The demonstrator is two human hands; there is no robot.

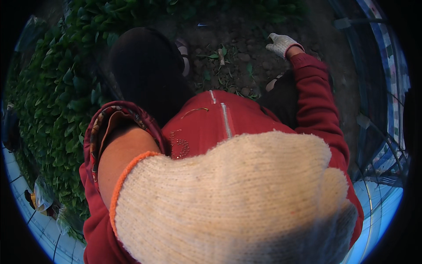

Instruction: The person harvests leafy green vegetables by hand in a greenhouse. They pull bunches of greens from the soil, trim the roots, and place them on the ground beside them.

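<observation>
My left hand (228, 198), in an off-white knitted work glove with an orange cuff edge, is very near the camera and fills the lower middle. Its back shows, while its fingers bend out of sight at the right, so whatever they may hold is hidden. Farther off, my right hand (282, 45) wears a similar glove and hovers over or rests by the dark soil (246, 70). Two of its fingertips stand apart, with nothing visible between them. Green leaf scraps and a short pale stub (221, 57) lie on the soil to its left.
Dense leafy green plants (52, 101) grow along the left and far side. At the right runs a plastic sheet wall (395, 79) with thin dark poles. A clear plastic bag (42, 196) lies at the lower left. My dark-trousered knee (140, 61) is bent beside the plants.
</observation>
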